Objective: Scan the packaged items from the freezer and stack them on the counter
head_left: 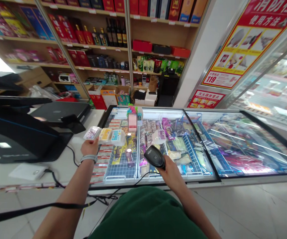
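My left hand (89, 148) grips the near edge of a clear plastic food pack (92, 133), at the left end of a glass-topped freezer (138, 177). To its right on the glass sit a yellow-labelled pack (106, 135) and a blue-labelled pack (117, 136). My right hand (170, 169) is wrapped round a black barcode scanner (154, 156), its head tilted up and to the left over the freezer. Just beyond the scanner lies a white pack with a purple label (159, 136). The contents of the pack in my left hand are too small to make out.
A black checkout terminal (16, 132) and a white box (28, 171) stand on the counter at left. The scanner's cable (143, 176) runs across the freezer's front edge. A pink card stand (132, 122) stands on the glass. Stocked shelves (96, 43) line the back.
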### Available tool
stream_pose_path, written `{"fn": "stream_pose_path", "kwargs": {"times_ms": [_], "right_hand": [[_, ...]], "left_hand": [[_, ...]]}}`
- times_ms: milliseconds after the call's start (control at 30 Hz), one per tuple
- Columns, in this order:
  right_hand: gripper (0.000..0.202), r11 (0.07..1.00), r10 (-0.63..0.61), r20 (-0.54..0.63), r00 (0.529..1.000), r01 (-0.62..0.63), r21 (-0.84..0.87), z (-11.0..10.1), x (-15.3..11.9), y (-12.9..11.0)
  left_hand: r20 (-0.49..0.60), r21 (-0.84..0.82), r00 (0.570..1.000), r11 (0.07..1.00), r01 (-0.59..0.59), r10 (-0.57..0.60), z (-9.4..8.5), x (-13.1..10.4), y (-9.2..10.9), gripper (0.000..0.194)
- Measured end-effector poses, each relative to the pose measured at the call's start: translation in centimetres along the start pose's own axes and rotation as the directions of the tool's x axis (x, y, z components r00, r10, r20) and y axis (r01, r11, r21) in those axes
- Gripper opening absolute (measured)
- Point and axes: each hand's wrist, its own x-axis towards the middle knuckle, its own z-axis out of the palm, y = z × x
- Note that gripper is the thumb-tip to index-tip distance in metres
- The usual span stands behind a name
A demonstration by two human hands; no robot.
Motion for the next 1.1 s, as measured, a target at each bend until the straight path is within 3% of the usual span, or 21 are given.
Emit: {"fn": "stream_pose_path", "kwargs": {"times_ms": [100,233,300,367,433,500,600,867,1000,1100], "right_hand": [[0.018,1.0,0.007,-0.007,1.0,-0.006,0.002,-0.1,0.0,0.1],[0.019,0.999,0.045,-0.012,0.999,-0.045,0.014,-0.3,-0.2,0.1],[0.019,0.998,0.058,-0.027,0.998,-0.058,0.017,-0.5,-0.4,0.2],[0.018,0.997,0.076,-0.049,0.996,-0.076,0.011,-0.7,-0.6,0.5],[0.018,0.995,0.098,-0.073,0.993,-0.098,0.009,-1.0,-0.9,1.0],[0.019,0.992,0.123,-0.097,0.988,-0.122,0.014,-1.3,-1.3,1.6],[0.019,0.987,0.16,-0.144,0.977,-0.158,0.028,-1.8,-2.1,2.7],[0.018,0.962,0.273,-0.261,0.926,-0.263,0.07,-2.9,-4.7,4.8],[0.019,0.951,0.31,-0.296,0.904,-0.294,0.097,-3.4,-5.8,5.1],[0.019,0.945,0.328,-0.316,0.89,-0.312,0.102,-3.5,-6.3,5.1]], "left_hand": [[-0.062,0.146,0.997,0.989,-0.035,0.045,0.2,-0.6,-0.6,0.042],[-0.096,0.153,0.978,0.973,-0.17,0.186,0.3,-2.7,0.4,0.045],[-0.077,0.111,0.97,0.969,-0.221,0.23,0.6,-4.1,1.7,0.044],[0.027,0.012,0.961,0.961,-0.275,0.274,1.5,-5.5,3.2,0.043],[0.196,-0.15,0.927,0.944,-0.295,0.321,3.0,-7.0,4.8,0.043],[0.365,-0.314,0.863,0.919,-0.239,0.349,5.1,-8.4,6.4,0.043],[0.559,-0.378,0.762,0.918,-0.116,0.326,8.5,-10.4,9.0,0.047],[0.769,-0.232,0.615,0.973,0.016,0.174,17.3,-14.2,14.9,0.052],[0.811,-0.152,0.581,0.984,0.09,0.072,20.5,-15.0,15.8,0.049],[0.827,-0.126,0.562,0.983,0.134,0.03,21.7,-15.1,15.7,0.048]]}}
